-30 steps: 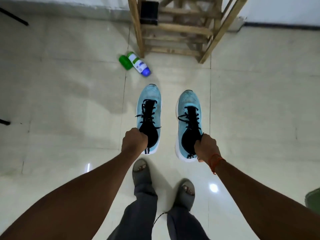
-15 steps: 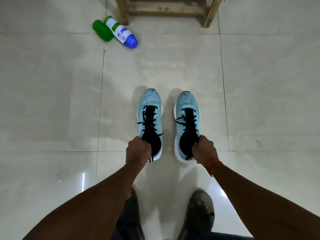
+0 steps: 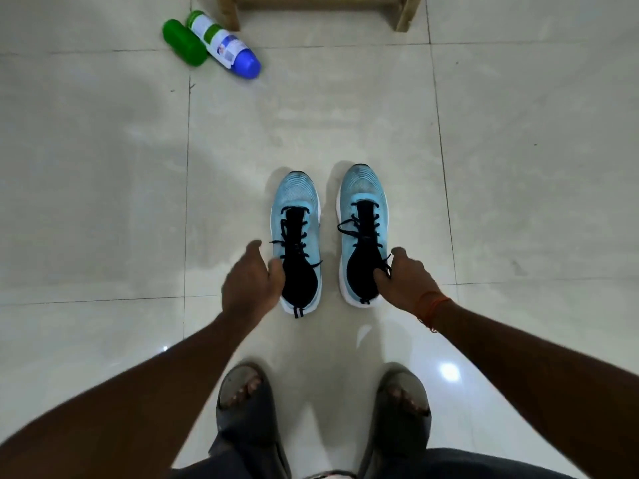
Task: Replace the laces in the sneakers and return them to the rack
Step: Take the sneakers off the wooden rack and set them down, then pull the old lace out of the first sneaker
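Two light-blue sneakers with black laces and black tongues stand side by side on the tiled floor, toes pointing away from me. My left hand (image 3: 247,285) hovers at the heel side of the left sneaker (image 3: 295,202); its fingers are spread and only the thumb touches the collar. My right hand (image 3: 406,281) is at the collar of the right sneaker (image 3: 363,188), thumb tucked inside the opening, fingers on the outer side, index finger lifted. The laces are threaded, with loose ends hanging over the sides.
The wooden rack's bottom rail and right foot (image 3: 404,15) show at the top edge. A green bottle (image 3: 183,43) and a white bottle with a blue cap (image 3: 224,43) lie on the floor left of the rack. My sandalled feet (image 3: 242,399) stand just behind the sneakers.
Both sneakers have come down onto the floor, farther from the rack. My left hand has let go and spread its fingers. The right hand's grip has loosened.
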